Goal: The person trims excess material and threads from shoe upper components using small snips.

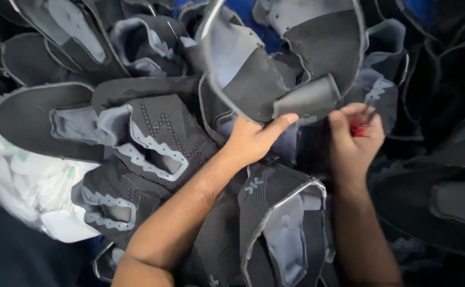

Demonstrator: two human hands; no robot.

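Head view, looking down on a heap of dark shoe uppers, all flat and unlasted. Material is black and charcoal knit mesh with dotted perforations, pale grey trim around the collar openings, soft grey lining showing on the flipped ones.

Left hand (251,139) reaches in from lower centre, fingers curled under and thumb stretched out, gripping the edge of one folded shoe upper (275,64). That piece curls up like a bowl, grey lining inside, a stiff grey tongue flap (307,98) sticking out just above the thumb.

Right hand (353,135) is just beside it, clenched around a small red tool (358,128); only a bit of red and a thin dark tip shows, kind of tool unclear. The tip sits near the tongue flap; contact not clear.

Patterned upper (160,135) lies flat to the left of the left wrist. Another upper (285,223) lies between the two forearms, lining up.

White plastic bag (25,180), crinkled, at far left, partly under the pile. Blue cloth (253,21) shows through at top.
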